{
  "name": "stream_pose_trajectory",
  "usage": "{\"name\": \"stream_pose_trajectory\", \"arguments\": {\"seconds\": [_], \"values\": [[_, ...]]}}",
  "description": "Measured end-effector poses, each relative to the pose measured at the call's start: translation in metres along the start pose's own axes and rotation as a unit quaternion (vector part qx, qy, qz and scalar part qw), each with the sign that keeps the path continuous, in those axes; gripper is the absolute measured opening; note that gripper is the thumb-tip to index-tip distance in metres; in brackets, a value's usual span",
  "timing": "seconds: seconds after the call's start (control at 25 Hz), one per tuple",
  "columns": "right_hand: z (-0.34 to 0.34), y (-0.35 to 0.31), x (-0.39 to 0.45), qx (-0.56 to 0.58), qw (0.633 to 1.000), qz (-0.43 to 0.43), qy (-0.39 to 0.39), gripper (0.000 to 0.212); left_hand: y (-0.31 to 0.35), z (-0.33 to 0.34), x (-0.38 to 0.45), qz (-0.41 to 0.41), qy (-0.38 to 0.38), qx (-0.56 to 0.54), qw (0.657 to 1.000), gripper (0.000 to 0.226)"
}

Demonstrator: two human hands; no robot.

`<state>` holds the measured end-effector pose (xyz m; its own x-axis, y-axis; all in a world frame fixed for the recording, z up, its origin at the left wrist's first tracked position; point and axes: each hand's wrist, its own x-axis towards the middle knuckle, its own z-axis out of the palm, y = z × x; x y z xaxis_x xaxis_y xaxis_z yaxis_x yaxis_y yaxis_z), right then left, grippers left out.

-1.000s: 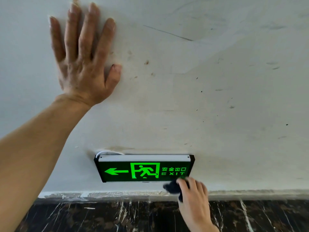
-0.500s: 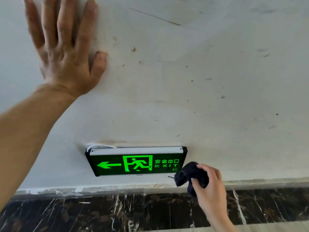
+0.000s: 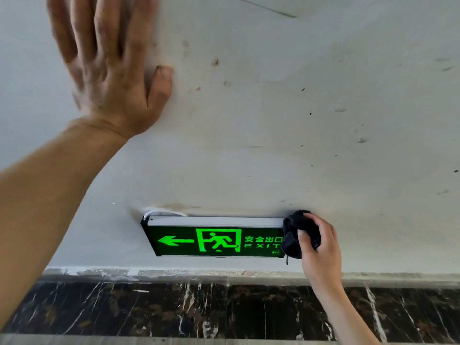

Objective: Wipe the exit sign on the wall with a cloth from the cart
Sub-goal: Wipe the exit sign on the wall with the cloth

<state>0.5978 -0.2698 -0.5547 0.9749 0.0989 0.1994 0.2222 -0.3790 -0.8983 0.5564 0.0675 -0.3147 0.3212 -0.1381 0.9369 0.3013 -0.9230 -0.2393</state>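
A lit green exit sign (image 3: 211, 240) with an arrow, a running figure and the word EXIT is fixed low on the white wall (image 3: 273, 145). My right hand (image 3: 321, 247) grips a bunched dark cloth (image 3: 292, 235) and presses it against the sign's right end, covering that end. My left hand (image 3: 109, 63) lies flat on the wall, fingers spread, up and to the left of the sign, holding nothing.
A thin white cable (image 3: 161, 212) loops out at the sign's top left corner. Below the wall runs a dark marble skirting (image 3: 199, 310) with white veins. The wall carries small stains and specks.
My right hand has carried the cloth from below the sign's lower right corner up onto its right end. My left hand stays flat on the wall.
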Motion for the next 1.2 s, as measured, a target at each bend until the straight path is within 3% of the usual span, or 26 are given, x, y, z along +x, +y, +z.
{"name": "stream_pose_trajectory", "arguments": {"seconds": [0.56, 0.84, 0.96, 1.08, 1.2], "values": [[0.025, 0.067, -0.013, -0.077, 0.988, 0.124, -0.057, 0.028, -0.002, 0.002, -0.001, -0.026, -0.004, -0.005, 1.000, 0.052], [0.036, 0.081, -0.018, -0.026, 0.977, 0.198, -0.073, 0.012, 0.002, -0.003, 0.000, -0.020, 0.008, 0.006, 1.000, 0.053], [0.031, 0.086, -0.017, 0.036, 0.950, 0.297, -0.090, 0.014, 0.004, -0.007, 0.002, -0.020, 0.002, 0.016, 1.000, 0.053], [0.030, 0.093, -0.030, 0.131, 0.894, 0.424, -0.062, 0.024, 0.005, -0.010, 0.003, -0.008, -0.002, 0.029, 1.000, 0.054], [0.038, 0.090, -0.040, 0.226, 0.844, 0.482, -0.069, 0.035, 0.004, -0.009, 0.003, -0.001, -0.003, 0.037, 0.999, 0.053]]}}
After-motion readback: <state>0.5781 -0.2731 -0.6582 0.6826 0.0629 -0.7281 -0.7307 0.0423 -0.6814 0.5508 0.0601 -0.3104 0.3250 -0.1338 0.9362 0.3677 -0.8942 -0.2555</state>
